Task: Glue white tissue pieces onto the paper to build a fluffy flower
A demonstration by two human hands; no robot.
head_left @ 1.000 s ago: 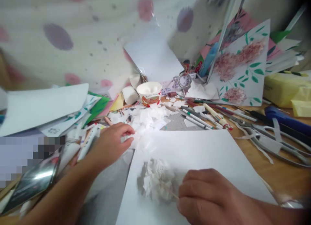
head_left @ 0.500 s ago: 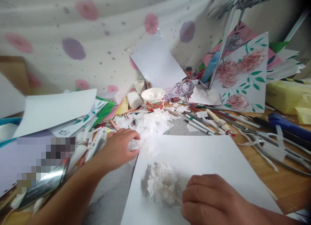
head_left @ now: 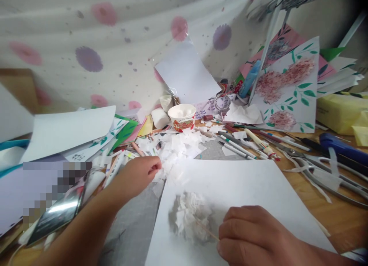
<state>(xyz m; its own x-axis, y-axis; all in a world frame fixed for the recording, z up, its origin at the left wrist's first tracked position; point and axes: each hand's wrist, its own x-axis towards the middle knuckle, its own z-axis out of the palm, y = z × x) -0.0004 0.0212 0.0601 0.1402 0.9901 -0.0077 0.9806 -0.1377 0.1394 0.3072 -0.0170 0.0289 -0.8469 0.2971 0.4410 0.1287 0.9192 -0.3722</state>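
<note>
My left hand (head_left: 139, 174) reaches into a pile of small white paper scraps (head_left: 175, 145), its fingertips pinched on a scrap at the pile's near edge. My right hand (head_left: 253, 237) is closed round a thin wooden stick (head_left: 205, 228). The stick's tip touches a cluster of crumpled white paper bits (head_left: 191, 216) stuck on a white sheet (head_left: 244, 185) lying in front of me.
A paper cup (head_left: 181, 116) stands behind the scrap pile. Pens and pencils (head_left: 238, 141), scissors (head_left: 324, 170) and a blue tool (head_left: 342, 149) lie to the right. A flower picture (head_left: 287, 87) leans at the back. Loose papers (head_left: 69, 132) and a phone (head_left: 59, 212) crowd the left.
My left hand has closed from loosely spread fingers into a pinch at the scrap pile's edge. My right hand with the stick has stayed put. The view has shifted slightly.
</note>
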